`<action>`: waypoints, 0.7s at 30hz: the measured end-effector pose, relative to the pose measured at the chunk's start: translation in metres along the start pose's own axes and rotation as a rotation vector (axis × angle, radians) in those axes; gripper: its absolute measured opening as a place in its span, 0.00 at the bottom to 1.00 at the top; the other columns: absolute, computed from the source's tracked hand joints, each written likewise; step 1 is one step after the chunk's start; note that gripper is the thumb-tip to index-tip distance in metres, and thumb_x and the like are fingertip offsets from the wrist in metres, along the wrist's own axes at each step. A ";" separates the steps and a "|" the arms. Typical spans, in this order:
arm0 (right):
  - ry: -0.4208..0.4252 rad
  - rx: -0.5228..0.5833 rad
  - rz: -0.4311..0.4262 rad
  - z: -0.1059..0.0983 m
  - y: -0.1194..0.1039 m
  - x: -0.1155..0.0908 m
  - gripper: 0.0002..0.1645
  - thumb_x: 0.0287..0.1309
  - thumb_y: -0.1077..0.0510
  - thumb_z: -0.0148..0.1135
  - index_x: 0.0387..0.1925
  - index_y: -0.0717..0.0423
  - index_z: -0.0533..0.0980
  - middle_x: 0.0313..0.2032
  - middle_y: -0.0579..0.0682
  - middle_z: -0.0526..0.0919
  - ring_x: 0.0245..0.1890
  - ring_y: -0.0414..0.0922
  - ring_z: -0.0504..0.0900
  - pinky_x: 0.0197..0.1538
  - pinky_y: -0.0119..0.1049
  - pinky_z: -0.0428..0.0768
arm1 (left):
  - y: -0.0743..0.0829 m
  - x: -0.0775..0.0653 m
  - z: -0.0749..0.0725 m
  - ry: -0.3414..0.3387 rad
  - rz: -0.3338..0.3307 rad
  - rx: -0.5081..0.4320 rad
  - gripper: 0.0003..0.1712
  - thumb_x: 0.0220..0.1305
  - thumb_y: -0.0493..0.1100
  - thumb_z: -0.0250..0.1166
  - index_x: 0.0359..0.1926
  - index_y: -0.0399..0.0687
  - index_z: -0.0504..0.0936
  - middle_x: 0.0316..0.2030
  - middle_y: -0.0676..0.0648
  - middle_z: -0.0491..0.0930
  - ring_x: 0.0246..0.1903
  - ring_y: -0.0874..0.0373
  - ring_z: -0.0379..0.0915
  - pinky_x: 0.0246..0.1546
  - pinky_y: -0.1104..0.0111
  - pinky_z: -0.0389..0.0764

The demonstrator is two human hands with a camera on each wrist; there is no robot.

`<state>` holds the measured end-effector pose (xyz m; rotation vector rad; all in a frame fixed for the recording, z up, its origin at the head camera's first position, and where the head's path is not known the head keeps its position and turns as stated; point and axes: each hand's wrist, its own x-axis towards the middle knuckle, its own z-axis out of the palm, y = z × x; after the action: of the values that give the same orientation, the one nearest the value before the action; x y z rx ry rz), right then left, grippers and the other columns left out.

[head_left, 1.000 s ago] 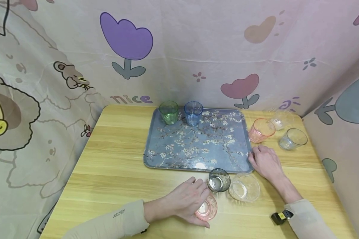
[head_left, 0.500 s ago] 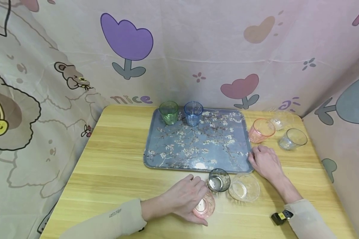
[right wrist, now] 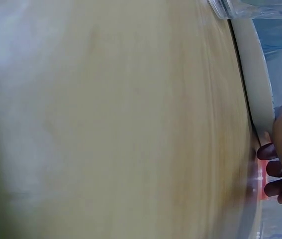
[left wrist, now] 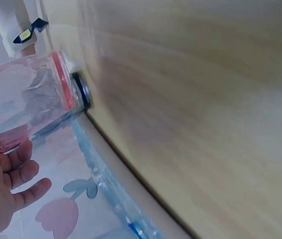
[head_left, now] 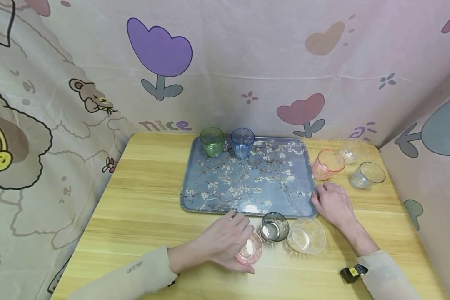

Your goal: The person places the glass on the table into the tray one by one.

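Note:
My left hand [head_left: 225, 236] grips a pink glass [head_left: 252, 249] on the table in front of the tray. The left wrist view shows this glass [left wrist: 31, 89] upside down, its red rim at the tabletop. My right hand [head_left: 333, 204] holds the right front edge of the blue floral tray [head_left: 243, 179], thumb at the rim and other fingers curled beside it. A dark grey glass [head_left: 274, 227] and a clear glass [head_left: 307, 236] stand close to the right of the pink one. On the tray's back left stand a green glass [head_left: 212, 143] and a blue glass [head_left: 242, 143].
Right of the tray stand another pink glass [head_left: 328, 164], a greyish glass [head_left: 366, 175] and a clear glass [head_left: 352, 151]. A patterned cloth [head_left: 225, 54] hangs along the back and sides of the wooden table [head_left: 142, 183].
My left hand has shifted left and slightly toward the tray with the pink glass, opening a gap from the grey glass. My right hand and the tray have stayed in place.

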<state>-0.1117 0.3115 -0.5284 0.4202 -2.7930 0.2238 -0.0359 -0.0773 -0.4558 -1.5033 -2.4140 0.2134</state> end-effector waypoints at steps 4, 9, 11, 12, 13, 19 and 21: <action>-0.003 -0.003 0.001 0.000 0.000 0.000 0.12 0.66 0.55 0.58 0.28 0.57 0.77 0.28 0.55 0.77 0.37 0.61 0.80 0.42 0.55 0.73 | -0.010 -0.002 -0.003 0.024 -0.020 -0.005 0.51 0.53 0.94 0.44 0.43 0.54 0.77 0.36 0.56 0.78 0.40 0.61 0.71 0.44 0.68 0.75; -0.008 -0.009 0.001 0.000 0.001 0.000 0.13 0.67 0.54 0.58 0.29 0.57 0.77 0.28 0.55 0.77 0.37 0.61 0.80 0.43 0.54 0.73 | -0.024 -0.004 -0.006 0.069 -0.039 -0.013 0.51 0.52 0.93 0.49 0.46 0.52 0.78 0.39 0.55 0.81 0.41 0.60 0.74 0.46 0.68 0.77; -0.008 -0.012 -0.001 0.000 0.001 0.000 0.13 0.67 0.54 0.58 0.29 0.57 0.77 0.28 0.55 0.77 0.36 0.61 0.80 0.42 0.54 0.73 | -0.030 -0.005 -0.007 0.082 -0.043 -0.014 0.51 0.52 0.93 0.50 0.46 0.52 0.78 0.39 0.54 0.81 0.41 0.60 0.75 0.46 0.68 0.78; -0.007 -0.014 -0.001 0.000 0.001 0.000 0.13 0.67 0.54 0.58 0.29 0.57 0.77 0.28 0.55 0.78 0.36 0.61 0.80 0.42 0.54 0.73 | -0.033 -0.005 -0.006 0.086 -0.047 -0.019 0.51 0.52 0.92 0.51 0.46 0.52 0.78 0.39 0.54 0.81 0.41 0.60 0.75 0.46 0.68 0.78; -0.008 -0.014 -0.001 0.000 0.001 0.000 0.13 0.67 0.54 0.58 0.29 0.57 0.77 0.28 0.55 0.78 0.36 0.61 0.80 0.41 0.54 0.73 | -0.036 -0.005 -0.006 0.089 -0.050 -0.019 0.51 0.52 0.92 0.52 0.47 0.51 0.78 0.38 0.54 0.81 0.41 0.60 0.75 0.46 0.68 0.78; -0.008 -0.014 -0.001 0.000 0.001 0.000 0.13 0.66 0.54 0.58 0.28 0.57 0.77 0.28 0.55 0.78 0.35 0.60 0.80 0.41 0.53 0.73 | -0.055 -0.008 -0.005 0.106 -0.067 -0.005 0.51 0.52 0.91 0.54 0.45 0.50 0.78 0.37 0.53 0.81 0.39 0.60 0.75 0.42 0.70 0.78; -0.008 -0.014 -0.001 -0.001 0.000 0.000 0.13 0.66 0.54 0.58 0.28 0.57 0.77 0.28 0.55 0.77 0.35 0.60 0.80 0.41 0.53 0.72 | -0.062 -0.008 -0.004 0.117 -0.084 0.001 0.52 0.50 0.91 0.55 0.45 0.49 0.79 0.37 0.53 0.81 0.39 0.59 0.76 0.42 0.69 0.79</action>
<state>-0.1117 0.3121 -0.5275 0.4205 -2.8005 0.2026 -0.0842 -0.1126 -0.4366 -1.3714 -2.3779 0.1056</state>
